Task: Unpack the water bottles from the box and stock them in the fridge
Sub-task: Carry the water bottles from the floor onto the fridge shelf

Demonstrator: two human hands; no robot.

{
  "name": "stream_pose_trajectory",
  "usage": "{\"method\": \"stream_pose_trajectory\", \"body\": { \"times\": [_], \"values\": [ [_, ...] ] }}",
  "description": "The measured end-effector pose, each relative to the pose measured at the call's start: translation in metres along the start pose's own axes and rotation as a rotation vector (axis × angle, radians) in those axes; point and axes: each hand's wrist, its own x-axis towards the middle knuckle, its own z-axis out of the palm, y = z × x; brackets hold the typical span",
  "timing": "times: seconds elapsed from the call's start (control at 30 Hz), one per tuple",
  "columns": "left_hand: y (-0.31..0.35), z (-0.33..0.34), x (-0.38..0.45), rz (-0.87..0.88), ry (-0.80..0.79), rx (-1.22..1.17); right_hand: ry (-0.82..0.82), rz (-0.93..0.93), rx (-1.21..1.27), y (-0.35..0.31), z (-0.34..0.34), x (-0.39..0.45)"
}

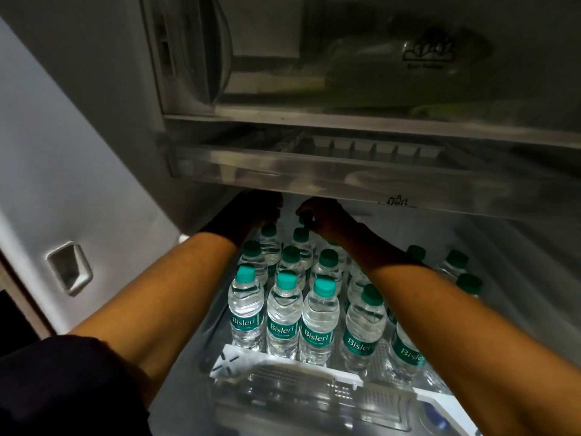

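Several small clear water bottles (284, 313) with teal caps and green labels stand in rows on a glass fridge shelf (314, 388). Both my arms reach deep over them to the dark back of the shelf. My left hand (251, 212) is in shadow at the back left, its fingers curled at a bottle's top there. My right hand (323, 217) is beside it, fingers curled round the cap of a rear bottle (301, 237). More bottles (456, 259) stand at the right, partly hidden by my right forearm. The box is out of view.
A clear plastic tray (314, 171) hangs just above my hands, under an upper compartment (345, 58). The fridge's left inner wall (94, 184) has a recessed socket. A white-framed drawer cover (298, 376) lies below the shelf front.
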Motion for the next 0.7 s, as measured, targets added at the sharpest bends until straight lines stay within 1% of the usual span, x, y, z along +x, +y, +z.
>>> {"method": "stream_pose_trajectory", "body": {
  "times": [0.03, 0.1, 0.13, 0.17, 0.27, 0.3, 0.37, 0.43, 0.53, 0.6, 0.7],
  "values": [
    [0.001, 0.001, -0.001, -0.019, 0.015, -0.029, -0.002, 0.012, -0.007, -0.001, 0.001, 0.0],
    [0.002, 0.0, -0.011, -0.013, 0.022, 0.035, -0.009, 0.01, -0.049, -0.002, 0.003, -0.002],
    [0.003, -0.001, -0.015, 0.018, 0.025, 0.073, -0.019, 0.01, -0.078, -0.003, 0.003, -0.003],
    [0.004, -0.002, -0.02, 0.067, 0.015, 0.133, -0.027, 0.01, -0.1, -0.003, 0.003, -0.005],
    [0.009, -0.005, -0.032, 0.208, 0.038, 0.488, -0.016, 0.021, -0.111, -0.003, 0.001, -0.013],
    [0.011, -0.006, -0.036, 0.231, 0.052, 0.535, -0.001, 0.014, -0.106, -0.004, 0.001, -0.016],
    [0.017, -0.008, -0.044, 0.233, 0.064, 0.535, 0.039, 0.009, -0.14, -0.008, -0.002, -0.021],
    [0.02, -0.008, -0.052, 0.269, 0.082, 0.553, 0.116, -0.002, -0.203, -0.014, -0.007, -0.03],
    [0.022, -0.005, -0.067, 0.356, 0.098, 0.662, 0.212, -0.04, -0.294, -0.024, -0.018, -0.047],
    [0.023, -0.003, -0.08, 0.397, 0.118, 0.684, 0.228, -0.023, -0.352, -0.03, -0.024, -0.061],
    [0.019, -0.002, -0.101, 0.467, 0.191, 0.777, 0.184, 0.053, -0.391, -0.038, -0.03, -0.085]
  ]
}}
